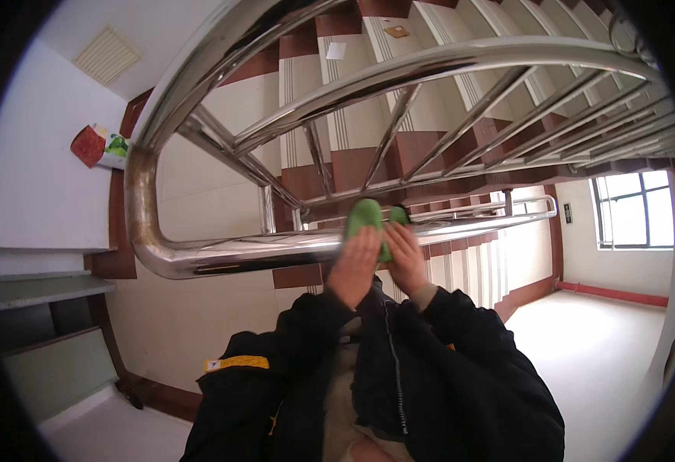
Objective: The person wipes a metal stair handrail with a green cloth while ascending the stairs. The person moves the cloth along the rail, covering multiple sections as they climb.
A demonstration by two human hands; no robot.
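My left hand (355, 265) and my right hand (405, 254) are side by side at the polished steel handrail (245, 252), just in front of my body. Both hands press on a soft green piece, apparently a cloth (364, 218), which lies over the rail and sticks up past my fingertips. The fingers of both hands lie nearly straight along it, slightly blurred. The undersides of the hands and the far side of the rail are hidden. My black sleeves reach to the wrists.
Steel balusters (392, 136) and an upper rail (430, 66) stand beyond, alongside stairs (352, 124) with brown edging. White paper (336, 51) and a brown scrap (396, 31) lie on steps. A red and green package (99, 146) is at left, a window (635, 209) at right.
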